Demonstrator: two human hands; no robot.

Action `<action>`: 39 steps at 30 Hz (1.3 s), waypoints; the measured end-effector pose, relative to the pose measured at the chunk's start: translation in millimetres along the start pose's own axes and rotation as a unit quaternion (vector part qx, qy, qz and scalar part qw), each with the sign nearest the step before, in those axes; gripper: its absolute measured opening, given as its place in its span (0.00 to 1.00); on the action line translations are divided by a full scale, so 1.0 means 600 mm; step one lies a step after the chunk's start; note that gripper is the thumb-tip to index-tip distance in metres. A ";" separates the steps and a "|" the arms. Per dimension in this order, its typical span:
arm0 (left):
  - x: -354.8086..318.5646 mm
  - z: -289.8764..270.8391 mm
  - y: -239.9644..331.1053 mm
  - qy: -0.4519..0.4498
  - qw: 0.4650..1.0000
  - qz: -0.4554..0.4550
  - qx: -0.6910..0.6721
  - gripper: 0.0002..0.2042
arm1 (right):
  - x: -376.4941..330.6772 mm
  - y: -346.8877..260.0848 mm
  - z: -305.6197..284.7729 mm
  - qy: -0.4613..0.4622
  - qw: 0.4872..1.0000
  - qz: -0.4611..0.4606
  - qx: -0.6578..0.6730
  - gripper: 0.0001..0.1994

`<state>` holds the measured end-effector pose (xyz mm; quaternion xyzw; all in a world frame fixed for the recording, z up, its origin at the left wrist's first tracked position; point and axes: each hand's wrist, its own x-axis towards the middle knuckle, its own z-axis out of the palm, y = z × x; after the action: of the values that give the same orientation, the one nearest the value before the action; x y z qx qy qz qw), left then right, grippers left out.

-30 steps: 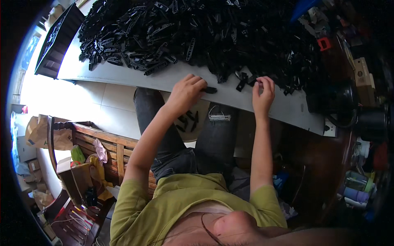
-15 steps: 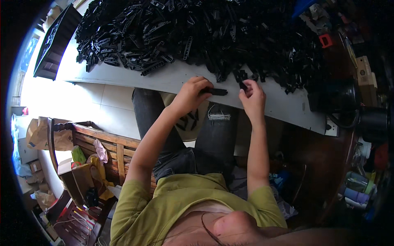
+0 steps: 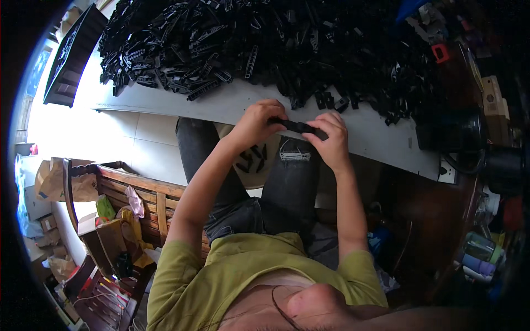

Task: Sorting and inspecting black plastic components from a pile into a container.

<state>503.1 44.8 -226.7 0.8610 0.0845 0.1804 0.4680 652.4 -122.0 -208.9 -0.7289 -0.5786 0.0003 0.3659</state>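
My left hand (image 3: 258, 122) and my right hand (image 3: 329, 138) both hold a long black plastic strip (image 3: 298, 127) between them, just above the near edge of the white table (image 3: 232, 105). The left hand pinches its left end and the right hand pinches its right end. A large heap of similar black plastic parts (image 3: 265, 44) covers the table beyond my hands. A cream bowl (image 3: 254, 160) with a few black parts sits on my lap under my hands.
A black tray (image 3: 69, 55) stands at the table's far left. A wooden bench (image 3: 138, 198) with bags and clutter lies to my left on the floor. A black round container (image 3: 450, 129), boxes and bottles crowd the right side.
Both hands have left the table's edge and drawn together toward me, lifting one black strip from the heap and holding it between them.
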 end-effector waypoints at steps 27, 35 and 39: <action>0.048 -0.025 0.027 0.034 0.976 0.023 0.212 0.19 | 0.033 0.010 0.031 0.066 0.984 0.124 -0.107 0.14; 0.091 -0.027 0.025 0.051 0.917 0.093 0.384 0.17 | 0.014 0.033 0.035 0.085 0.989 0.097 -0.072 0.10; 0.034 -0.031 0.045 0.160 0.976 -0.005 0.147 0.16 | -0.002 0.030 0.034 0.124 0.949 0.199 0.210 0.12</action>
<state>514.1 50.9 -190.4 0.8799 0.1877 0.2993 0.3178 658.4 -113.2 -233.8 -0.7300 -0.3584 0.1042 0.5725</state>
